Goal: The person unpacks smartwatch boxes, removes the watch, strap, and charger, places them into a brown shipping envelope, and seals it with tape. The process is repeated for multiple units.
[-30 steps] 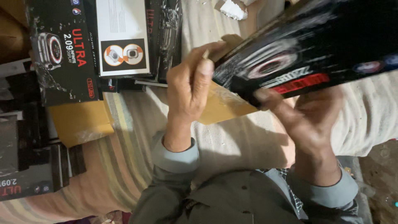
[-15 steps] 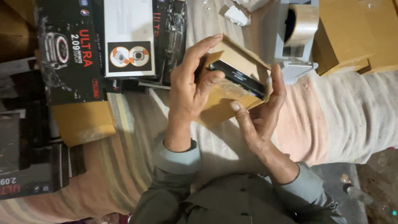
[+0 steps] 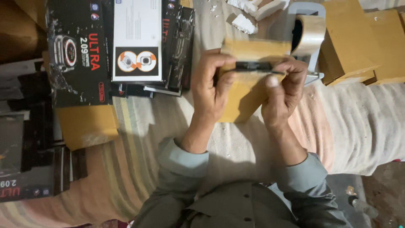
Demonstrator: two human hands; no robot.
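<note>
- The left hand (image 3: 209, 90) and the right hand (image 3: 282, 93) together hold a small brown cardboard box (image 3: 247, 90) above the blanket-covered bed (image 3: 358, 122), just in front of the person's chest.
- The fingers (image 3: 213, 63) of the left hand are curled over the box's top left corner; those of the right hand pinch its right edge, thumb flat on the face. Both are closed on the box.
- A slim black carton (image 3: 253, 66) sits in the box's open mouth, only its narrow edge showing between the two hands.
- The box looks light and fairly stiff, though thin card like this would likely dent under a hard squeeze; its matt surface should not slip. Gripping the two side walls near the opening, as now, seems the surest hold.
- Left of the hands, a plain yellow-brown box (image 3: 86, 124) lies on the striped cloth.
- Beyond it lie glossy black cartons (image 3: 78, 63) printed with a watch picture and red and white lettering, and a white carton (image 3: 137, 40) with an orange-and-black picture panel.
- Farther off, a grey tape dispenser (image 3: 308, 36) with a clear roll stands just behind the held box.
- To its right are more plain brown boxes (image 3: 350, 38); white foam scraps (image 3: 253, 10) lie at the far edge.
</note>
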